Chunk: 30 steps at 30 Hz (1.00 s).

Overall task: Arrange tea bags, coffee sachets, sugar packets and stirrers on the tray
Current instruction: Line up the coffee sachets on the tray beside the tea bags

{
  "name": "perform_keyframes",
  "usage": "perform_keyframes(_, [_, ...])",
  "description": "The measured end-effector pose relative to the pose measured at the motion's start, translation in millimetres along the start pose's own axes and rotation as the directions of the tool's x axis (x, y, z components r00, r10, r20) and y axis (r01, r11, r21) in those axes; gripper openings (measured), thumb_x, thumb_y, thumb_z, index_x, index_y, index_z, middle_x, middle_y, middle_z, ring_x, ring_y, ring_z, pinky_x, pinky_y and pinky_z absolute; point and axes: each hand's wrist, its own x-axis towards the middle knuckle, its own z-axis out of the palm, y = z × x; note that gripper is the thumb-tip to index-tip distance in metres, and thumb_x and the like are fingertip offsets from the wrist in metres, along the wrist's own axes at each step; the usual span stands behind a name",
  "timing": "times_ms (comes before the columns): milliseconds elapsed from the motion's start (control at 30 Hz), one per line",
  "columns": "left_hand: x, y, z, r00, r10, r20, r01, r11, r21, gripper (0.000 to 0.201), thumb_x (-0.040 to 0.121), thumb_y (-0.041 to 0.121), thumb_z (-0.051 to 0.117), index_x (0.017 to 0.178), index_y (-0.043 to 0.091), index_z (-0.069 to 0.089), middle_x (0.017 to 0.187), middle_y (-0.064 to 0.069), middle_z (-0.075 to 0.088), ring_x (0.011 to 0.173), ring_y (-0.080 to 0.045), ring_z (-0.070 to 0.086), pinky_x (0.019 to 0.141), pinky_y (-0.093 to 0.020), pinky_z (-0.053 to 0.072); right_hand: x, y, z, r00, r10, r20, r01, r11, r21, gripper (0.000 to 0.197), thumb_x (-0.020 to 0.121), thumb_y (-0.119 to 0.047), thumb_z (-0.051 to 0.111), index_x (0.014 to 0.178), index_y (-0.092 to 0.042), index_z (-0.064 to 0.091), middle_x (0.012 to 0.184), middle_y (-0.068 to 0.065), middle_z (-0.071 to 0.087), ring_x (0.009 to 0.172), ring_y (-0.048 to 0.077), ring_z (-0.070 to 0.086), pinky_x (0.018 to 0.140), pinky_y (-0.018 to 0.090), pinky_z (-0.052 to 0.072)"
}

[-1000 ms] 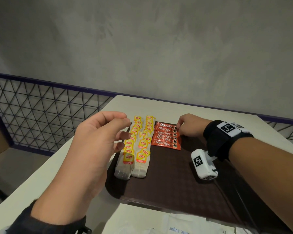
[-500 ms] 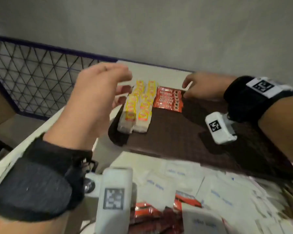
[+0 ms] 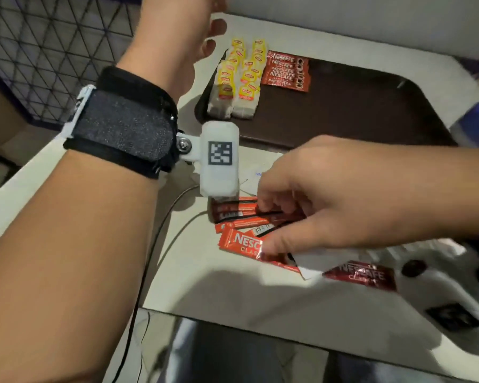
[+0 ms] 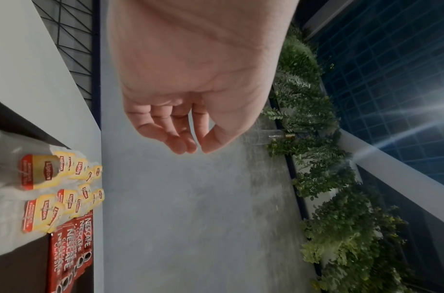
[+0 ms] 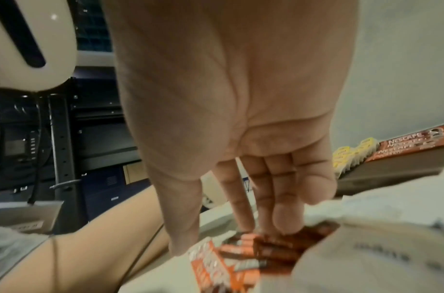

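The brown tray (image 3: pixel 343 111) carries two rows of yellow-tagged tea bags (image 3: pixel 238 78) (image 4: pixel 57 188) at its left end. A short row of red coffee sachets (image 3: pixel 286 71) (image 4: pixel 70 247) (image 5: pixel 411 146) lies beside them. Near the table's front edge lie several loose coffee sachets (image 3: pixel 241 217) (image 5: pixel 240 257) among white sugar packets (image 3: pixel 321 261) (image 5: pixel 366 257). My right hand (image 3: pixel 263 225) (image 5: pixel 223 241) reaches down onto this pile, fingertips and thumb touching sachets that lie flat. My left hand (image 3: pixel 213 31) (image 4: pixel 198 150) hovers above the tea bags, fingers loosely curled and empty.
A thin dark cable (image 3: pixel 155 244) runs across the table's near left part. A wire-mesh railing (image 3: pixel 53 51) borders the left side and a grey wall stands behind. Another coffee sachet (image 3: pixel 360 275) lies right of the pile. The table's front edge (image 3: pixel 260 313) is close.
My right hand left the sachet row on the tray and came back to the loose pile near the front edge. The head camera tilted down. My left hand stayed raised over the tea bags.
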Motion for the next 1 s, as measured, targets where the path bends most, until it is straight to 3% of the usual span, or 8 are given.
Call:
perform_keyframes(233, [-5.1,14.9,2.4,0.999,-0.03,-0.01,0.03,0.999,-0.022,0.007,0.095,0.016,0.057,0.09,0.019,0.053,0.087,0.007,0.06,0.067,-0.003,0.063,0.064,-0.018,0.047,11.1,-3.5,34.9,0.994,0.02,-0.11,-0.03,0.995,-0.093,0.047,0.082,-0.073,0.056,0.109,-0.035,0.053,0.093,-0.012,0.049,0.09,0.015,0.055,0.08,0.039,0.051])
perform_keyframes(433, [-8.1,21.5,2.5,1.0,0.01,-0.024,-0.01,1.0,-0.028,0.007,0.088,0.016,0.062,0.092,0.015,0.057,0.086,0.003,0.059,0.072,-0.01,0.065,0.06,-0.023,0.047,21.6,0.2,29.1,0.984,0.023,-0.179,-0.033,0.998,-0.054,0.02,0.092,-0.049,0.06,0.089,-0.03,0.053,0.087,-0.011,0.046,0.083,0.014,0.051,0.076,0.037,0.049])
perform_keyframes(567, [-7.1,25.1,-0.5,0.999,0.023,-0.037,-0.024,0.999,-0.039,0.004,0.087,0.015,0.064,0.087,0.015,0.061,0.081,0.003,0.061,0.069,-0.012,0.065,0.063,-0.026,0.048,26.6,7.2,29.9,0.969,0.003,-0.246,-0.015,0.999,-0.046,0.026,0.094,-0.035,0.057,0.072,-0.024,0.047,0.075,-0.007,0.052,0.072,0.015,0.053,0.066,0.042,0.049])
perform_keyframes(667, [-6.8,26.6,-2.8,0.999,0.02,-0.049,-0.022,0.999,-0.049,0.003,0.087,0.014,0.065,0.089,0.016,0.065,0.082,0.003,0.064,0.068,-0.012,0.065,0.063,-0.027,0.049,22.3,20.5,17.0,0.967,0.083,-0.24,-0.035,0.98,0.196,0.026,0.094,-0.037,0.066,0.071,-0.026,0.059,0.069,-0.009,0.064,0.065,0.005,0.061,0.06,0.031,0.049])
perform_keyframes(767, [-7.4,29.2,-2.9,0.998,0.011,-0.054,-0.014,0.998,-0.054,0.005,0.088,0.015,0.066,0.092,0.017,0.067,0.079,0.006,0.066,0.068,-0.011,0.067,0.061,-0.027,0.05,15.4,40.5,7.9,0.947,0.169,-0.272,0.025,0.809,0.588,0.01,0.092,-0.028,0.073,0.093,-0.019,0.076,0.084,-0.004,0.077,0.075,0.011,0.073,0.071,0.037,0.06])
perform_keyframes(833, [-11.1,32.4,0.4,1.0,-0.008,-0.015,0.007,0.999,-0.052,0.007,0.089,0.017,0.068,0.096,0.018,0.069,0.081,0.007,0.07,0.069,-0.011,0.067,0.06,-0.025,0.049,13.4,53.6,7.0,0.909,0.244,-0.339,0.123,0.62,0.775,0.012,0.09,-0.019,0.074,0.101,-0.016,0.077,0.09,0.004,0.078,0.079,0.014,0.073,0.068,0.029,0.056])
perform_keyframes(900, [-18.0,35.4,7.5,0.993,-0.034,0.111,0.038,0.999,-0.028,0.006,0.092,0.023,0.07,0.096,0.019,0.069,0.086,0.003,0.071,0.067,-0.013,0.065,0.059,-0.025,0.047,12.9,64.1,7.7,0.855,0.336,-0.396,0.216,0.462,0.86,0.016,0.088,-0.012,0.073,0.103,-0.01,0.076,0.092,0.014,0.077,0.078,0.018,0.069,0.063,0.026,0.052])
perform_keyframes(1000, [-32.3,36.3,22.6,0.924,-0.068,0.377,0.051,0.997,0.056,0.021,0.092,0.038,0.073,0.095,0.018,0.07,0.084,0.003,0.07,0.063,-0.01,0.06,0.06,-0.024,0.043,12.6,75.3,9.9,0.77,0.451,-0.451,0.348,0.296,0.89,0.019,0.088,-0.009,0.07,0.107,-0.009,0.074,0.095,0.016,0.077,0.083,0.028,0.068,0.071,0.041,0.05])
